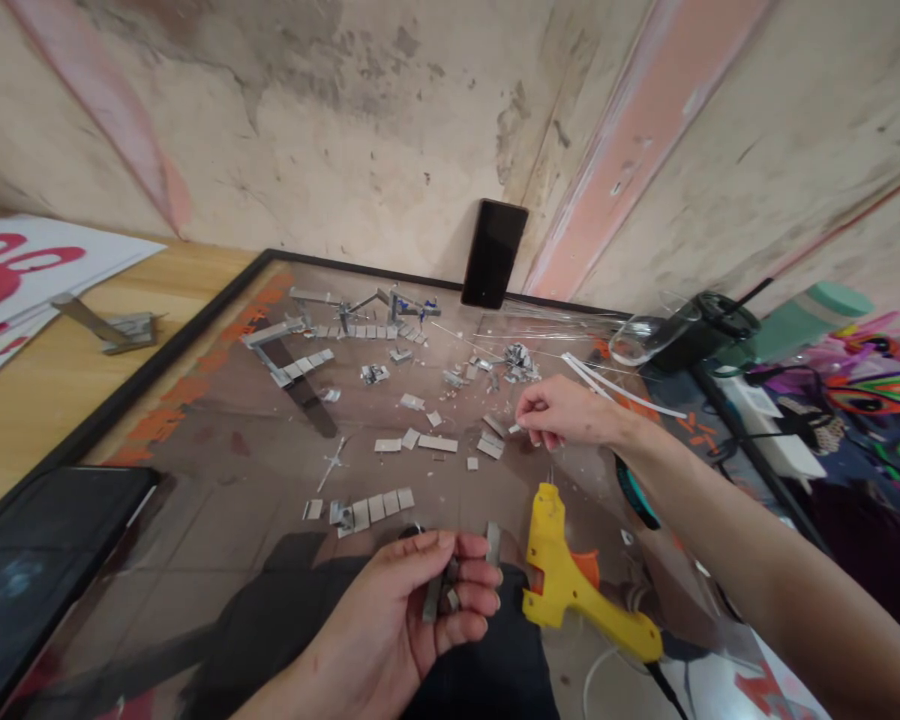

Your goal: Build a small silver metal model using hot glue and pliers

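My left hand point(427, 600) is low in the middle, fingers curled around a small assembly of grey mirror strips point(441, 590). Further out, my right hand point(562, 412) is pinched shut over the glass sheet point(217, 480), fingertips on a small grey piece point(514, 428). Between the two hands a yellow glue gun point(570, 585) lies on the sheet, nozzle pointing away from me. Several small grey rectangular pieces point(420, 440) are scattered on the sheet, and a row of them point(371, 508) lies just beyond my left hand.
A black phone point(493, 253) leans on the stained wall. A black-framed sheet lies on a wooden table point(52, 390). Metal strip assemblies point(292, 345) sit far left, a clear cup point(645, 338) and black object point(709, 325) right, white signs point(22, 270) left, a dark tablet point(37, 570) near left.
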`<state>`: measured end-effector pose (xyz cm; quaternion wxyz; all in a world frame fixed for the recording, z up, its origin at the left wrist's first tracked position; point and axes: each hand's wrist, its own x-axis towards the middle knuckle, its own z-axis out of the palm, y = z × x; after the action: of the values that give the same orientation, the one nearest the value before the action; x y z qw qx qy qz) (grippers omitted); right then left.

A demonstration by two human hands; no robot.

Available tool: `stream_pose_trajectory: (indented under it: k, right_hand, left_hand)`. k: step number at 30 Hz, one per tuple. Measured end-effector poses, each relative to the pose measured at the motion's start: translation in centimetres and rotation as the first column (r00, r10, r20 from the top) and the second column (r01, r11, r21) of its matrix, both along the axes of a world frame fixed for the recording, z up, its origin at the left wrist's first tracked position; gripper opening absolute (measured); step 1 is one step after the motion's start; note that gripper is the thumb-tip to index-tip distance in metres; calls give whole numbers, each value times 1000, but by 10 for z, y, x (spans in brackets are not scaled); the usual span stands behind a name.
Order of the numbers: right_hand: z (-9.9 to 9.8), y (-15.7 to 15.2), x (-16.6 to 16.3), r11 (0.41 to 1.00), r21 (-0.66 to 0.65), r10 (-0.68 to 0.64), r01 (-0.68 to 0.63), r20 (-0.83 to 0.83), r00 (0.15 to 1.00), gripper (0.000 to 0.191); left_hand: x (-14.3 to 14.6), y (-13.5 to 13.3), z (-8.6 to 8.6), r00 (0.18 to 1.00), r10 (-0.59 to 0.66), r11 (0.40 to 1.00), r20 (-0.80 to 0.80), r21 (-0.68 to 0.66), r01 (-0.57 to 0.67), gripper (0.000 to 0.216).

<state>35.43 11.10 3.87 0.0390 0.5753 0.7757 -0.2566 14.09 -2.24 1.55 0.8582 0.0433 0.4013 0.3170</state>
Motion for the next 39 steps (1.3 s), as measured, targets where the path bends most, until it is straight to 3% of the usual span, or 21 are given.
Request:
stream_pose_trajectory:
  k: [3, 7, 11, 15, 19, 22, 30, 33, 36, 39]
  right_hand:
    - [3, 2, -3, 992, 126, -37, 21, 121, 992, 32]
    - [-1, 10, -24, 956, 291, -124, 47, 253, 959, 29]
    - [-13, 17, -41, 952, 300, -156, 56, 319, 935, 25]
    - [-21, 21, -37, 961, 266, -159, 80, 291, 943, 24]
    - [-17, 21, -25, 971, 189, -179, 147, 166, 970, 21]
    - [-7, 13, -19, 985, 38, -170, 170, 3, 985, 18]
    - [13, -21, -25, 940, -341, -145, 2, -395, 907, 15]
    - [18, -37, -37, 905, -396, -48, -157, -460, 887, 15]
    - [26, -55, -51, 882, -287, 223, -375, -449, 866, 15]
    - [33, -69, -62, 879, -133, 386, -458, -366, 847, 17]
  left_hand:
    - [1, 0, -1, 1000, -6, 1000, -8, 1, 6, 20]
    - [2, 2, -1, 1000, -3, 1000, -12, 1, 3, 20]
    - [2, 2, 0, 1000, -4, 1000, -5, 12, 4, 20]
    - [1, 1, 0, 1000, -2, 1000, 1, 21, 2, 21]
    - [1, 0, -2, 1000, 4, 1000, 14, 10, -4, 21]
    - [1, 0, -1, 1000, 15, 1000, 20, 4, -15, 22]
    - [-1, 4, 5, 997, 83, 996, 0, 28, -83, 23]
    - [-1, 6, 6, 991, 132, 991, 10, 16, -132, 25]
    - [0, 5, 7, 991, 121, 992, 52, -32, -119, 30]
    - [1, 3, 6, 992, 87, 995, 95, -53, -82, 30]
